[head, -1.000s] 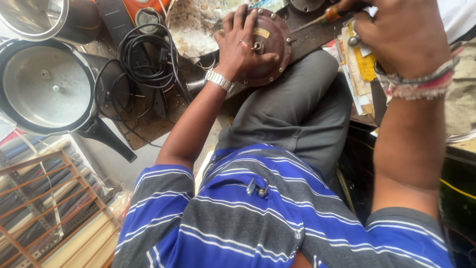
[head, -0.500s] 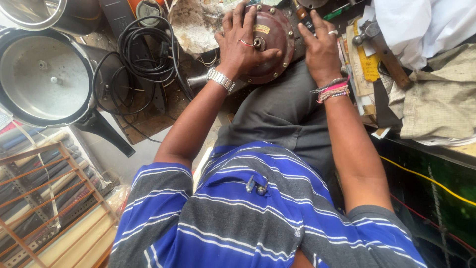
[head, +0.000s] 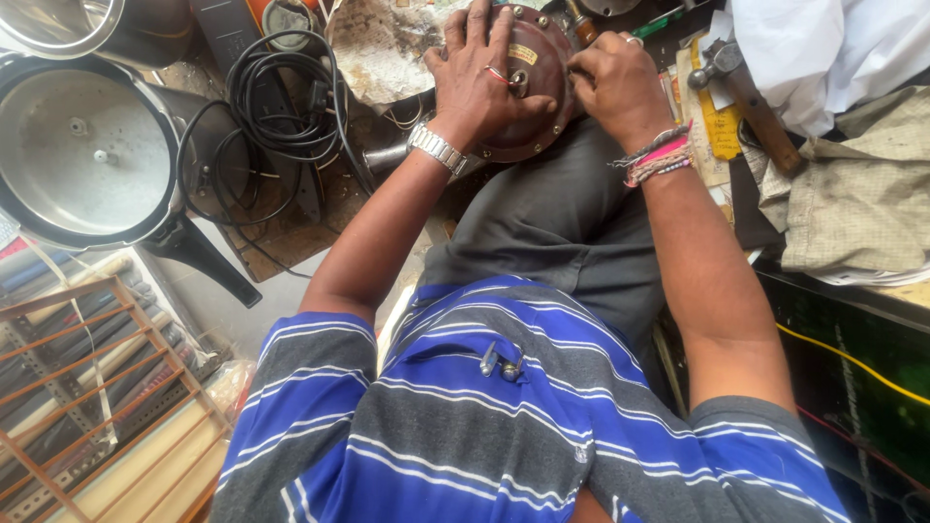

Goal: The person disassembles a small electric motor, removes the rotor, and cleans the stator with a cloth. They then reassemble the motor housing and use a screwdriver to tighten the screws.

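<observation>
Steel first: the biggest thing I see is the lidded pan (head: 82,155) at far left, its black handle slanting down toward the wooden rack (head: 87,387) below it. Just right of the pan lies a coil of black cable (head: 271,107) on the counter (head: 291,228). Far right, a heap of pale cloth (head: 852,194) sits beside a hammer (head: 741,87) on yellow paper.

Between them, at top centre, rests the brown round motor cover (head: 533,87), propped on my grey-trousered thigh (head: 562,223). My left hand (head: 480,82) lies flat over the cover's left half, fingers spread across the dome, the palm pressing on it; a metal watch (head: 436,147) sits at that wrist. My right hand (head: 620,87) is against the cover's right rim, fingers curled in and pressed together at the edge; I cannot tell whether they pinch anything there. Coloured bands (head: 659,155) ring that wrist. The cover sits directly under and between both grips, touching each.
</observation>
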